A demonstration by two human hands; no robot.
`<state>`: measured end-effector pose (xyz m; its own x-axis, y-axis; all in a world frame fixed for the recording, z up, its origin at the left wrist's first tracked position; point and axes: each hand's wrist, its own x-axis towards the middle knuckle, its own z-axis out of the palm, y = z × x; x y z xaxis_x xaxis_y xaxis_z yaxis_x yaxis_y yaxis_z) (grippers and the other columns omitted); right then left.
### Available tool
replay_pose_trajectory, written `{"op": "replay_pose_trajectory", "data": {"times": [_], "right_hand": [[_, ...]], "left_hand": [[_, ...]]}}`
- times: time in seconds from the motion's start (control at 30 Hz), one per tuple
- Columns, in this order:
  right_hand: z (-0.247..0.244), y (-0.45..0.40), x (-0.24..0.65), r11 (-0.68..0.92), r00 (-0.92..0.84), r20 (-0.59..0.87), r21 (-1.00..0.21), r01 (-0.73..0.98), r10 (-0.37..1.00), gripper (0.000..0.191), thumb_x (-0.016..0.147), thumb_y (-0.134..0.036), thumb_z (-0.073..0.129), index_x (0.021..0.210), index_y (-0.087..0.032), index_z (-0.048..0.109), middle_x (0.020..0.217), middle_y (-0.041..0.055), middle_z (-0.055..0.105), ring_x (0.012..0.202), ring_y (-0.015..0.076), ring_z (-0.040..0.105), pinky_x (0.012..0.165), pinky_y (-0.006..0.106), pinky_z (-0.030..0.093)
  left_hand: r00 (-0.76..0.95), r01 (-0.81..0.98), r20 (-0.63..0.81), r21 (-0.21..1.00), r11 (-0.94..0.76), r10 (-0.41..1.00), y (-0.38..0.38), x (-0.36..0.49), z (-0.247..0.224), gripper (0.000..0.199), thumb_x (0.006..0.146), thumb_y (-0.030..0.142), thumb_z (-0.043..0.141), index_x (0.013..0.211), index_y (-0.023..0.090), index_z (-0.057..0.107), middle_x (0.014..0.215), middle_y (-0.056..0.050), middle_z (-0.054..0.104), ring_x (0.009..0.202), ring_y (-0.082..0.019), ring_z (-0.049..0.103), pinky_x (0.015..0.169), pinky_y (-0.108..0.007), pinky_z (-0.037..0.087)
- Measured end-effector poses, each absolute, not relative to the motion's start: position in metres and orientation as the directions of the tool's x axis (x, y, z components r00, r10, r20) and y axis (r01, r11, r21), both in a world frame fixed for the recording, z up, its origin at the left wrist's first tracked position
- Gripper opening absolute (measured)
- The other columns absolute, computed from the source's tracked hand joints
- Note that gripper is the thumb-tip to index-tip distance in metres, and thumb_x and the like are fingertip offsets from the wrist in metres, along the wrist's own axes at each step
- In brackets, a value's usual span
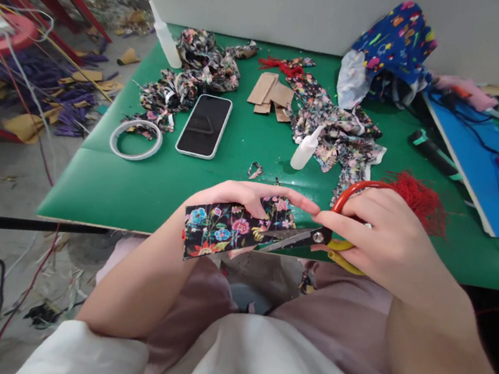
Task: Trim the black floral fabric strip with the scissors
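Note:
A flat rectangular piece covered in black floral fabric (pixel 221 232) is held by my left hand (pixel 234 197) above the table's front edge. The left thumb presses on its face, and the index finger stretches past its top corner toward my right hand. My right hand (pixel 372 226) is closed round a pair of scissors (pixel 302 237) with red and yellow handles. Their blades are slightly apart and lie over the right part of the fabric piece. Whether a blade edge touches the cloth I cannot tell.
On the green table (pixel 108 188) lie a phone (pixel 204 127), a tape roll (pixel 114 137), small glue bottles (pixel 301 154), brown card pieces (pixel 268 89), and floral fabric scraps (pixel 207 63). Red threads (pixel 420 202) and a blue board (pixel 471 159) are at right.

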<state>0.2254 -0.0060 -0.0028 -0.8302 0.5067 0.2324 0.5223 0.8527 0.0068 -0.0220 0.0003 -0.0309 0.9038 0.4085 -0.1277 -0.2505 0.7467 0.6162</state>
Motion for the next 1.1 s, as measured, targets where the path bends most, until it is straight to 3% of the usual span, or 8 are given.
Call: {"op": "replay_pose_trajectory", "data": {"times": [0.17,0.43,0.63,1.1], "right_hand": [[-0.0027,-0.0065,0.2225,0.861,-0.843,0.245,0.054,0.505,0.479,0.019,0.084,-0.025,0.048,0.097,-0.023,0.062,0.077,0.0031,0.057,0.076,0.0162,0.047,0.072,0.032,0.033],[-0.0021,-0.0090,0.2185,0.852,-0.832,0.275,0.076,0.518,0.482,0.017,0.084,-0.022,0.048,0.092,-0.024,0.063,0.074,0.0023,0.057,0.074,0.0150,0.047,0.070,0.031,0.032],[-0.0038,-0.0095,0.2173,0.861,-0.837,0.286,0.068,0.504,0.467,0.017,0.084,-0.022,0.048,0.092,-0.024,0.063,0.071,0.0016,0.057,0.072,0.0144,0.045,0.070,0.031,0.031],[-0.0043,-0.0103,0.2162,0.870,-0.842,0.271,0.031,0.492,0.467,0.016,0.084,-0.022,0.048,0.091,-0.023,0.062,0.072,0.0011,0.058,0.071,0.0138,0.046,0.068,0.030,0.031]], "left_hand": [[0.897,-0.239,-0.129,0.665,0.708,0.424,0.0013,-0.0217,-0.0289,0.059,0.064,0.008,0.045,0.123,0.010,0.048,0.109,-0.007,0.063,0.102,-0.018,0.058,0.084,-0.023,0.043],[0.894,-0.234,-0.141,0.661,0.713,0.425,-0.0001,-0.0223,-0.0322,0.061,0.063,0.009,0.045,0.124,0.011,0.047,0.107,-0.008,0.064,0.095,-0.020,0.061,0.081,-0.027,0.045],[0.904,-0.223,-0.130,0.668,0.710,0.406,-0.0020,-0.0216,-0.0338,0.063,0.064,0.011,0.044,0.127,0.012,0.044,0.115,-0.008,0.061,0.111,-0.023,0.053,0.097,-0.034,0.036],[0.911,-0.212,-0.129,0.668,0.713,0.392,-0.0011,-0.0215,-0.0357,0.063,0.064,0.012,0.045,0.127,0.012,0.044,0.113,-0.007,0.062,0.106,-0.021,0.056,0.093,-0.031,0.039]]}}
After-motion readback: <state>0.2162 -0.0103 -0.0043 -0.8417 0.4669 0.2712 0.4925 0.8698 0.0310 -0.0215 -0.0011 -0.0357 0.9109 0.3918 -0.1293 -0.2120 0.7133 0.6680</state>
